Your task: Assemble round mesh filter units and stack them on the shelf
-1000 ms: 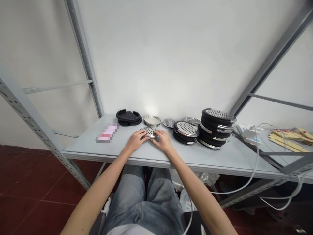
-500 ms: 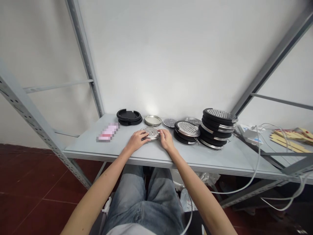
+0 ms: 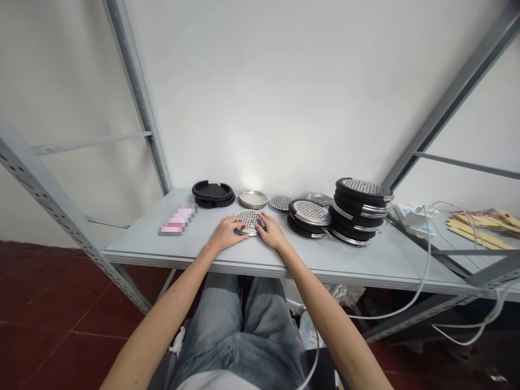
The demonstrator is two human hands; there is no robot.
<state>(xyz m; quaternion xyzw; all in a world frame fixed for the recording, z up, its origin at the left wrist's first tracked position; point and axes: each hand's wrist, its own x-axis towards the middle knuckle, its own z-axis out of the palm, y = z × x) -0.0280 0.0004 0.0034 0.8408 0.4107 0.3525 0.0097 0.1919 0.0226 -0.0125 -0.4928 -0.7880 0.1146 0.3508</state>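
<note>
While near the table edge [image 3: 252, 267], both hands [image 3: 226, 233] part-closed around the perforated disc [image 3: 248, 222], firm grip unclear, tabletop strip [image 3: 248, 252] between.

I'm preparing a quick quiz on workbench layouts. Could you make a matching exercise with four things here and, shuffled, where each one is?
1. Front perforated metal disc
2. Notched black holders
3. Stacked shallow metal lids
4. Yellow strips

A. Far right, past the shelf post
B. Back left of the tabletop
C. Between left hand and right hand
D. Behind the hands, near the wall

Pairs: 1-C, 2-B, 3-D, 4-A
</note>
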